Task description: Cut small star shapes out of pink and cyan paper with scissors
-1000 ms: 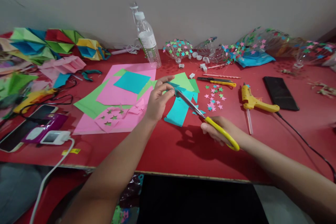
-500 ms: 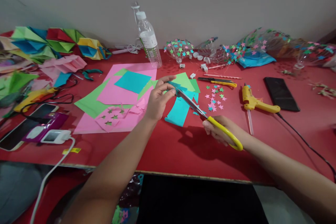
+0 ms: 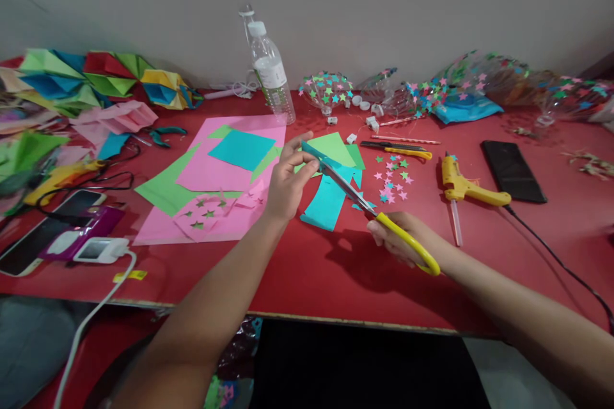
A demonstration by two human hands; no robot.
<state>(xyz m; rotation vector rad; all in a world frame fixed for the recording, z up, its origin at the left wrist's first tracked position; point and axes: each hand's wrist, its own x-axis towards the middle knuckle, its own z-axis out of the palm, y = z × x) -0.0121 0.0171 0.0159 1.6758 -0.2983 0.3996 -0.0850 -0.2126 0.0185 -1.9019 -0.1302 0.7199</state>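
Between the fingertips of my left hand [image 3: 291,182] is a small folded piece of blue paper [image 3: 316,154], held above the table. My right hand [image 3: 401,236] grips the yellow handles of a pair of scissors [image 3: 352,192], whose blades point up and left to that piece. The blade tips meet the paper close to my left fingers. Below the blades lies a larger blue paper sheet [image 3: 325,204] with cut edges. Small pink, green and blue paper stars [image 3: 391,186] are scattered to the right of the scissors.
A yellow glue gun [image 3: 472,188] and a black phone [image 3: 514,170] lie at right. Behind are a box cutter [image 3: 398,149] and a plastic bottle [image 3: 273,73]. Pink sheets [image 3: 158,223] spread at left, near a phone, cables and folded paper. The red table's front edge [image 3: 359,324] runs close to me.
The blue piece in my left fingers has turned and shows a different side at the blade tips. My left fingers have shifted slightly; the scissors have hardly moved.
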